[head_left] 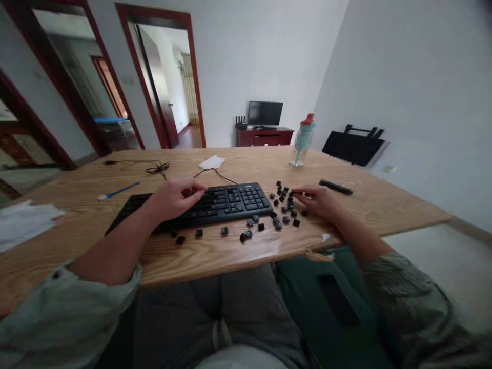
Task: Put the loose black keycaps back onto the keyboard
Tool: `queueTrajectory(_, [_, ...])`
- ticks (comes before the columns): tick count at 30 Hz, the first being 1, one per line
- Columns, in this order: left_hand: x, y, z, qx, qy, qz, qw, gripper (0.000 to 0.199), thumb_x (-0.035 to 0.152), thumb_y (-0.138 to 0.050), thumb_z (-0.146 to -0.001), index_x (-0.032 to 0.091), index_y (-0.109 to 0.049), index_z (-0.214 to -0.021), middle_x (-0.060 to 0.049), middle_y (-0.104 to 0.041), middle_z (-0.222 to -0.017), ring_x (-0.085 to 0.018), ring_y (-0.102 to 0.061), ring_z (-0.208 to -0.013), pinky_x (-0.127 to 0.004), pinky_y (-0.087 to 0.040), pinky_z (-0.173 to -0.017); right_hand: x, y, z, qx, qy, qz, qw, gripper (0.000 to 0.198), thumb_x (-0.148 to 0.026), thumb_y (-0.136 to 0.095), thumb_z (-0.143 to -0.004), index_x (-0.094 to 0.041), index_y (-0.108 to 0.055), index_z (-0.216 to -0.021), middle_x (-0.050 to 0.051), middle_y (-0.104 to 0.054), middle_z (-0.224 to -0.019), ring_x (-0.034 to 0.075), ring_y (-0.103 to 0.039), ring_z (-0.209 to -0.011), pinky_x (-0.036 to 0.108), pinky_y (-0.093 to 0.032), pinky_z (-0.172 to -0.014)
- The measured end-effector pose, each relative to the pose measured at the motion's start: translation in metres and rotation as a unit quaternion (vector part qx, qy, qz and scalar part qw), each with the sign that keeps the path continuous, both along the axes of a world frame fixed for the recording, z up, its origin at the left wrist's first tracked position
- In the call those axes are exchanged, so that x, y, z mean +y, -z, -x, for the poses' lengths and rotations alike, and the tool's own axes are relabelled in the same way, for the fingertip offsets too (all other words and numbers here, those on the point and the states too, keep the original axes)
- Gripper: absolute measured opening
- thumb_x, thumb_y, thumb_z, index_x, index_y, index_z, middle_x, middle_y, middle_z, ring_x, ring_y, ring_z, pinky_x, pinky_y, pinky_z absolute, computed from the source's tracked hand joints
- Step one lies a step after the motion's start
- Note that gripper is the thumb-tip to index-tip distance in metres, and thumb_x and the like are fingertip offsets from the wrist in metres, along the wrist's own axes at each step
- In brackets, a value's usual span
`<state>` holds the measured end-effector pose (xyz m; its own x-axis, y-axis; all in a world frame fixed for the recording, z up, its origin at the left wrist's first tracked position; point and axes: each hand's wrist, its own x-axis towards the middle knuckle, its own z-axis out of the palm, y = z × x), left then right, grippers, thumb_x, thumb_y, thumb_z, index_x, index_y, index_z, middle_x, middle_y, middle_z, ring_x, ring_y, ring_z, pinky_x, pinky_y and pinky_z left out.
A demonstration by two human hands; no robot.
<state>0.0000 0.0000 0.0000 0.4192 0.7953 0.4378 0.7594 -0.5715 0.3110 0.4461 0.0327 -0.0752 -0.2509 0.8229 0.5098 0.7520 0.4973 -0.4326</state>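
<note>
A black keyboard (246, 197) lies at a slant on the wooden table, with its number pad at the right end. My left hand (179, 197) rests over the keyboard's left half. Its thumb and forefinger are curled together, and whatever they may pinch is too small to make out. Loose black keycaps (286, 219) are scattered right of the keyboard and along its front edge. Among the right-hand ones is my right hand (317, 201), fingers stretched out and apart, the tips touching the heap. A single keycap (224, 230) sits in front of the keyboard.
A clear bottle with a red lid (303, 141) stands at the back right. Near my right hand lies a black stick-like object (335, 187). Left are a blue brush-like tool (119, 191), white tissue (28, 223) and a coiled cable (157, 168). White paper (212, 162) lies behind the keyboard.
</note>
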Motion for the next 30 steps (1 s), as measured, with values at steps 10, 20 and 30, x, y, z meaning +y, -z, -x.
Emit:
queueTrajectory(10, [-0.001,0.001,-0.003,0.006,-0.009,-0.017,1.000,0.040,0.047,-0.052,-0.088,0.017,-0.075,-0.099,-0.004,-0.072,-0.083,-0.015,-0.059,-0.068,-0.026,-0.043,-0.065,0.003,0.004,-0.007,0.040,0.036,0.009,0.998,0.041,-0.050,-0.065,-0.086,-0.018,-0.077,-0.109,0.005,-0.071,-0.072,0.013,-0.053,-0.056,0.027,-0.041,-0.054])
queueTrajectory(20, [0.000,0.003,-0.001,0.001,-0.004,-0.022,1.000,0.042,0.048,-0.051,-0.088,0.016,-0.075,-0.099,-0.005,-0.072,-0.083,-0.015,-0.059,-0.067,-0.026,-0.043,-0.065,0.002,0.000,-0.016,-0.068,0.033,0.025,0.997,0.027,-0.043,-0.063,-0.086,-0.024,-0.078,-0.096,0.006,-0.075,-0.095,0.022,-0.065,-0.084,0.035,-0.050,-0.076])
queueTrajectory(30, [-0.001,0.001,-0.001,-0.002,-0.005,-0.027,1.000,0.041,0.048,-0.052,-0.089,0.016,-0.075,-0.098,-0.005,-0.071,-0.082,-0.015,-0.058,-0.067,-0.026,-0.043,-0.065,-0.001,-0.001,-0.028,-0.015,0.045,0.044,0.998,0.032,-0.044,-0.060,-0.084,-0.020,-0.075,-0.101,0.008,-0.071,-0.100,0.021,-0.063,-0.083,0.034,-0.051,-0.077])
